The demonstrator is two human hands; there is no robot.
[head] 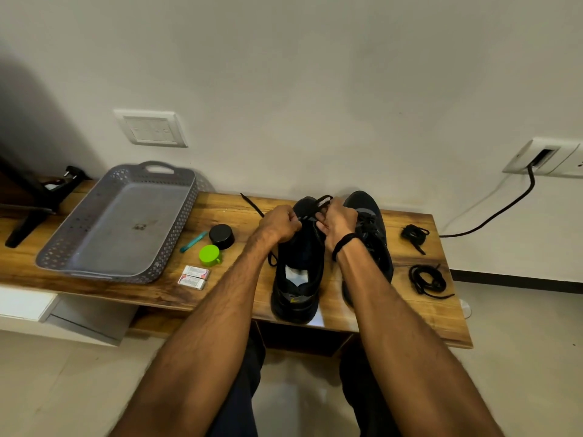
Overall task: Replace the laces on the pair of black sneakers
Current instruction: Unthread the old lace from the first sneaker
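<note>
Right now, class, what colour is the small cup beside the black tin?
Bright green cup, head view.

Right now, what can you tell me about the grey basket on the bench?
The grey basket looks like plastic: shallow, rectangular, with perforated walls, a solid floor and a handle slot in the far end. It sits upright on the left part of the wooden bench, its far end close to the wall. A small dark mark shows on its floor.
</note>
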